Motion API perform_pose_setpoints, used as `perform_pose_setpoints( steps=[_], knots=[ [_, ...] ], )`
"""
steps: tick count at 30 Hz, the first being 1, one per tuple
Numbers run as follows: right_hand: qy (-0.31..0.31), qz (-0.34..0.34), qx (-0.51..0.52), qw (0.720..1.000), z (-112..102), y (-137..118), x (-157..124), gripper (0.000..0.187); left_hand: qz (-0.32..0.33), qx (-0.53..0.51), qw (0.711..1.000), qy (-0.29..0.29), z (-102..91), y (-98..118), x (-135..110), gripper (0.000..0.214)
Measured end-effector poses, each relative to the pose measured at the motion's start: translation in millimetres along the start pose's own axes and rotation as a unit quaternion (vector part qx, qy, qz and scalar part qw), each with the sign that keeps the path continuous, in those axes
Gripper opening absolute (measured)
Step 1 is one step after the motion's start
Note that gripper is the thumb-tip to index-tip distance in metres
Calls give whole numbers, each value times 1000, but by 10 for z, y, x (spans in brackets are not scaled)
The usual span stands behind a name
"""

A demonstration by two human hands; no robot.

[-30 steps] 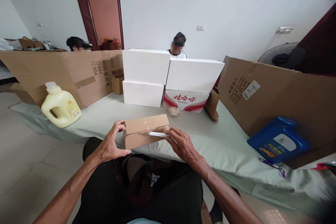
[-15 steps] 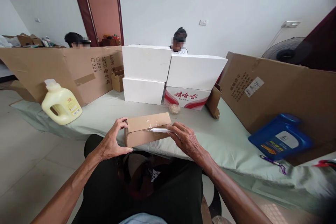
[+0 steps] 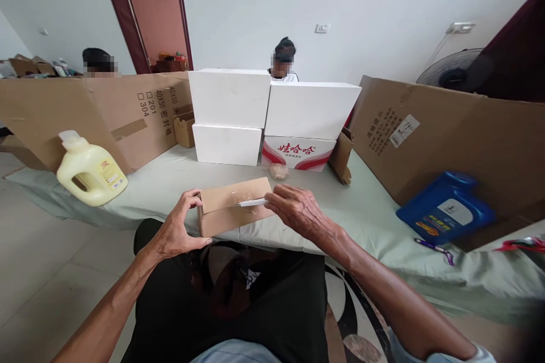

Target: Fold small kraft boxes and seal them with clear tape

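Note:
A small brown cardboard box (image 3: 225,221) lies at the near edge of the cloth-covered table, with clear tape along its top seam. My left hand (image 3: 181,227) grips the box's left end, thumb on the near side and fingers at the far corner. In my right hand (image 3: 298,207) is a slim white utility knife (image 3: 254,202), its tip pointing left at the seam. Fingers wrap its rear part. Just beyond the box sits a crumpled clear ball, apparently wadded tape (image 3: 279,171).
White boxes (image 3: 230,99) and a red-and-white printed carton (image 3: 298,153) are stacked behind. A yellow detergent jug (image 3: 91,173) stands left, a blue bottle (image 3: 445,210) and purple pen (image 3: 434,249) right. Large cardboard panels (image 3: 451,147) flank the table. Two people sit beyond.
The knife and my right hand have shifted a little left along the seam. My left hand keeps its hold on the box. The whole view has turned slightly.

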State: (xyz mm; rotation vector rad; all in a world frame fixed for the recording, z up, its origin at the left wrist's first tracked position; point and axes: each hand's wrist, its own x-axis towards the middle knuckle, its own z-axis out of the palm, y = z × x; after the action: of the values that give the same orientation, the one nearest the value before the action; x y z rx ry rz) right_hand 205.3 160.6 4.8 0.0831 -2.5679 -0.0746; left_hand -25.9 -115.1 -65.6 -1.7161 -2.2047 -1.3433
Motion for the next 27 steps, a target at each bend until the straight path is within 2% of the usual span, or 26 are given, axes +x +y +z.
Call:
perform_pose_setpoints(
  steps=[3,7,9,11,13,15,16,19,21,23,24,27],
  knots=[
    [-15,5,-1,1000,-19,91,-37,42,7,5,1000,-4,3,2,10,71],
    [-29,35,-15,999,-148,384,-168,51,11,-1,1000,2,-5,-16,8,67],
    [-16,48,6,999,-210,561,-266,50,6,-9,1000,3,-11,-38,3,67],
    [17,77,50,996,-185,716,-394,46,1,-20,1000,-1,-17,-65,-2,68],
    [65,143,79,984,-19,828,-561,43,-7,-30,1000,2,-20,-93,-6,70],
    [97,233,74,965,284,884,-763,41,-20,-41,999,6,-19,-119,-13,72],
    [93,275,61,955,470,892,-871,38,-27,-45,999,6,-17,-130,-18,72],
    [4,344,16,939,1021,869,-1165,24,-37,-58,998,4,-6,-152,-28,73],
    [-38,366,-3,930,1277,849,-1287,17,-38,-66,997,4,1,-159,-26,74],
    [-39,369,-1,928,1401,839,-1314,15,-40,-73,997,3,7,-165,-18,75],
    [-17,360,12,933,1418,830,-1287,16,-40,-75,996,4,10,-169,-14,75],
    [103,298,96,944,1344,733,-1055,25,-34,-81,996,4,20,-190,-4,72]
  ],
)
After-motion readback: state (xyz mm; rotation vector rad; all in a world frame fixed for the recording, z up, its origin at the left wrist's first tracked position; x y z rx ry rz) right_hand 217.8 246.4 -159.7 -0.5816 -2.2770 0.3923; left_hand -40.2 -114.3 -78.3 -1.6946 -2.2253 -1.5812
